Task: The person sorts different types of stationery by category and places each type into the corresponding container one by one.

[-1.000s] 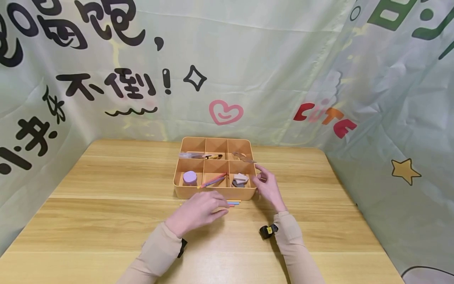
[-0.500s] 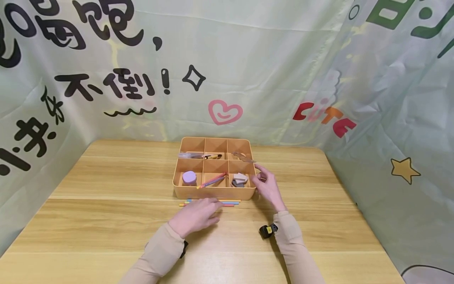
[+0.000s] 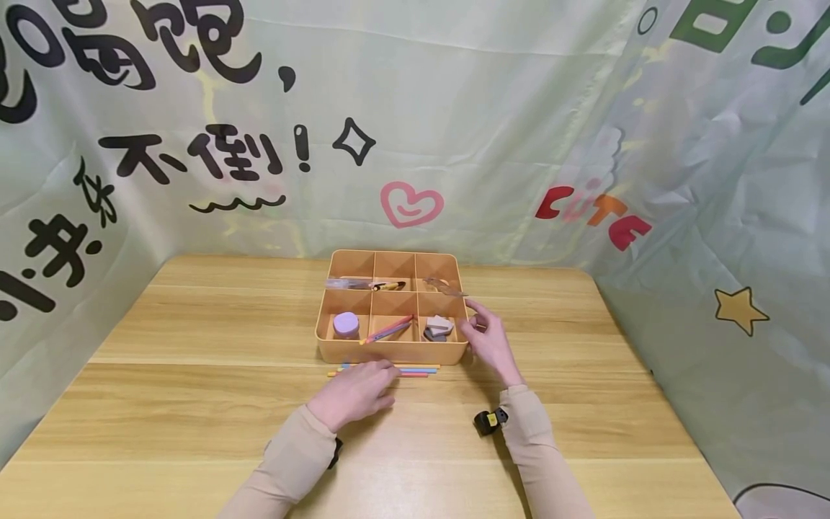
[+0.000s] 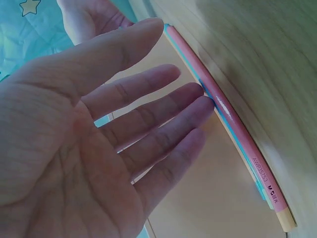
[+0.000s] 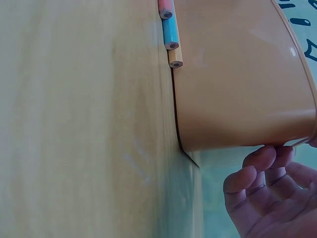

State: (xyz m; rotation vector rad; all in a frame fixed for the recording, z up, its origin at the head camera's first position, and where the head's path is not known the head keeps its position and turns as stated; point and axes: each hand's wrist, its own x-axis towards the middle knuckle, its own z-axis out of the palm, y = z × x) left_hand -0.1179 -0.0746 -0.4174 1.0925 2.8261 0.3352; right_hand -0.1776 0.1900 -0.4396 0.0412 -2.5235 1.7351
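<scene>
Several coloured pencils lie on the table in front of an orange-tan compartment box [image 3: 394, 353]. Among them are a pink pencil [image 4: 237, 124], a blue pencil [image 5: 171, 32] and a yellow-orange pencil [image 5: 176, 57]. My left hand [image 3: 353, 393] is over the middle of this row with its fingers extended; in the left wrist view its fingertips touch the pencils. My right hand [image 3: 491, 342] rests on the box's right side near the front corner, fingertips against the wall in the right wrist view.
Inside the box are a purple-lidded jar [image 3: 346, 324], red and purple pencils [image 3: 391, 330], grey and white blocks [image 3: 439, 327], a black-and-yellow item [image 3: 390, 286] and clear plastic pieces [image 3: 350, 284]. A printed cloth [image 3: 486, 144] hangs behind the wooden table [image 3: 214, 404].
My left hand has moved left and slightly down along the pencils, uncovering more of them on both sides. My right hand and the box stay put.
</scene>
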